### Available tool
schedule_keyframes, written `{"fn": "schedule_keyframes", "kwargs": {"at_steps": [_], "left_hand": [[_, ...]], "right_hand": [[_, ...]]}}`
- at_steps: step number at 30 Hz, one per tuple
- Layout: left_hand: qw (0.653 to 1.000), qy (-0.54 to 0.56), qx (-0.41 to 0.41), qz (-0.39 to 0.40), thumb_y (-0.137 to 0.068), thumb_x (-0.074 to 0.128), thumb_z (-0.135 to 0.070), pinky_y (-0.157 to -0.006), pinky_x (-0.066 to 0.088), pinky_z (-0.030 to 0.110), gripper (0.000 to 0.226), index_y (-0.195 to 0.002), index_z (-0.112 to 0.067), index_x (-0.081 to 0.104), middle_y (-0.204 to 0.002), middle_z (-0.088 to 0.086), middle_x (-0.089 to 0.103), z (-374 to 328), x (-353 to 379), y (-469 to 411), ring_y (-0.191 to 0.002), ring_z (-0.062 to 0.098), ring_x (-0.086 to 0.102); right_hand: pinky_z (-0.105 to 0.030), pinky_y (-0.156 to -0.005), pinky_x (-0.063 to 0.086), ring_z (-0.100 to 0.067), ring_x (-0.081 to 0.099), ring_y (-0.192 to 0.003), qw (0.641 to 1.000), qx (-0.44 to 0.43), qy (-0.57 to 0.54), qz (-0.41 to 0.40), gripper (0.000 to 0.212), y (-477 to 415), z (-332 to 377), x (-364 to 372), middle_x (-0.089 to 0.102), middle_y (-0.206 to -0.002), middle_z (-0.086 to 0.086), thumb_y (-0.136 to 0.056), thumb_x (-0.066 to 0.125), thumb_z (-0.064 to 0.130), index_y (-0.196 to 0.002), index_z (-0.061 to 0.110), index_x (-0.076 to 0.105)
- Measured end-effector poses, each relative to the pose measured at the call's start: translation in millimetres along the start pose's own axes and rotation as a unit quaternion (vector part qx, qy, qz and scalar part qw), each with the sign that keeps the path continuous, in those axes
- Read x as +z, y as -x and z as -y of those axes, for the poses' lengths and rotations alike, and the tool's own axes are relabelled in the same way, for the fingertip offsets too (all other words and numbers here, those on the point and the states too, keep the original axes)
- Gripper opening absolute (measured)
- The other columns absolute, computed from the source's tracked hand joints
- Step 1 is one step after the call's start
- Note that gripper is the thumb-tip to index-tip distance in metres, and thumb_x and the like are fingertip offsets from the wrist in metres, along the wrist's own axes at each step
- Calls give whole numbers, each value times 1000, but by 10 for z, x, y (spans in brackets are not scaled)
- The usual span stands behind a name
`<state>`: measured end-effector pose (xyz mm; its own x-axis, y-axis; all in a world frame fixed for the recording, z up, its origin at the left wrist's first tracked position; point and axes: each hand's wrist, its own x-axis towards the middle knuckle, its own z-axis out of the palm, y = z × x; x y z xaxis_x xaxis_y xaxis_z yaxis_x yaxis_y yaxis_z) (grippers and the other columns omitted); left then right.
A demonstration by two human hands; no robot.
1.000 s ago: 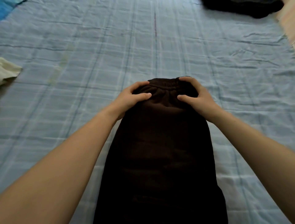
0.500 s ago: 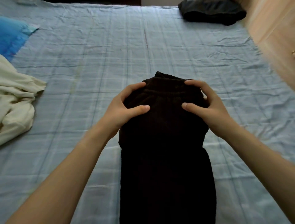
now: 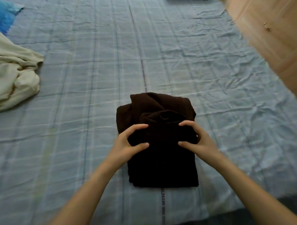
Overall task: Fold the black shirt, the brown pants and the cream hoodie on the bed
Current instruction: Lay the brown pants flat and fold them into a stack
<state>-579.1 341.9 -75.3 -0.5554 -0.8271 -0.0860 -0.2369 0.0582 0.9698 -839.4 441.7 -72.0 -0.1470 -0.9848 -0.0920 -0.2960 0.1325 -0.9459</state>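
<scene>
The brown pants (image 3: 162,167) lie folded into a compact stack in the middle of the bed. My left hand (image 3: 128,144) pinches the upper fold on its left side and my right hand (image 3: 197,141) pinches it on the right, with the waistband end bunched between them. The cream hoodie (image 3: 17,75) lies crumpled at the left edge of the bed. A sliver of the black shirt (image 3: 184,0) shows at the top edge, mostly out of frame.
The bed (image 3: 96,80) is covered with a light blue checked sheet, wrinkled on the right. A blue cloth (image 3: 7,17) sits at the top left corner. A wooden panel (image 3: 270,35) runs along the right side. The bed's near edge drops off at bottom right.
Both hands pulled the waistband end of the pants toward me, doubling the long strip into a short stack. The view shifted, so the hoodie shows more and the black shirt slipped out at the top.
</scene>
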Motion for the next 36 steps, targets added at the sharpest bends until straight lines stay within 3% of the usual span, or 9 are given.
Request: {"fn": "schedule_keyframes", "kwargs": {"at_steps": [4, 9, 12, 16, 22, 25, 29, 33, 36], "left_hand": [[1000, 10, 4, -3, -77, 81, -14, -97, 48, 20, 50, -120, -33, 64, -118, -23, 64, -19, 23, 98, -114, -3, 57], [998, 1, 14, -61, -75, 70, -37, -76, 46, 13, 17, -88, -33, 61, -87, -21, 60, -412, -241, -190, -83, -3, 56], [999, -36, 24, -29, -91, 55, -40, -82, 37, 2, 25, -113, -33, 61, -107, -29, 64, -633, -160, -556, -101, -11, 55], [985, -143, -46, 84, -101, 38, -43, -99, 32, 21, 40, -129, -24, 60, -127, -6, 63, -526, 138, -716, -121, 6, 52], [975, -191, 109, 14, -93, 40, -45, -93, 36, 21, 36, -105, -30, 71, -105, -20, 64, -296, 219, -92, -102, 2, 53], [955, -253, 158, 7, -93, 47, -36, -110, 32, 33, 32, -110, -23, 71, -113, -12, 64, -105, 388, 286, -118, 8, 51], [917, -348, 192, 29, -99, 42, -35, -121, 13, 41, 45, -143, -27, 47, -149, -8, 44, 268, 513, 606, -146, 14, 24], [866, -453, 193, 82, -100, 37, -41, -120, 12, 45, 55, -153, -33, 22, -160, -7, 22, 559, 566, 733, -150, 18, 11], [860, -468, 178, 105, -97, 43, -41, -119, 16, 46, 60, -153, -32, 24, -160, -6, 22, 629, 610, 787, -150, 17, 10]], "right_hand": [[-40, -103, 48, -11, 58, -119, 999, -20, 10, -40, 54, 54, -30, 84, 60, -122, 17, -77, 79, 2, -120, 28, 60], [-22, -94, 49, -8, 58, -117, 999, -32, 11, -27, 54, 11, 77, 54, 58, -123, 16, -79, 76, 2, -122, 28, 58], [-21, -92, 49, -9, 59, -115, 1000, -25, 10, -4, 55, 43, 131, 61, 57, -122, 15, -80, 73, -2, -123, 28, 57], [-25, -90, 49, -11, 62, -106, 1000, -9, -24, 16, 37, 197, 266, -10, 64, -113, 7, -83, 67, 1, -113, 24, 65], [-24, -102, 45, -8, 59, -120, 985, -20, -107, -137, 19, 139, 644, 9, 64, -126, -2, -89, 53, 6, -99, 14, 68], [-27, -111, 37, -3, 51, -127, 991, -21, 24, -129, 31, -99, 716, 166, 59, -133, 3, -96, 53, 3, -121, 16, 65], [-30, -122, 13, -10, 19, -149, 969, -23, 240, -55, 50, -166, 416, 534, 31, -159, 3, -101, 39, 35, -150, 23, 39], [-38, -123, 2, -9, -3, -151, 914, 8, 406, -27, 60, 122, -145, 777, 7, -165, 7, -99, 14, 49, -156, 31, 11], [-40, -124, 4, -10, -1, -151, 897, 17, 442, -23, 60, 199, -332, 822, 10, -164, 7, -98, 12, 47, -156, 31, 12]]}}
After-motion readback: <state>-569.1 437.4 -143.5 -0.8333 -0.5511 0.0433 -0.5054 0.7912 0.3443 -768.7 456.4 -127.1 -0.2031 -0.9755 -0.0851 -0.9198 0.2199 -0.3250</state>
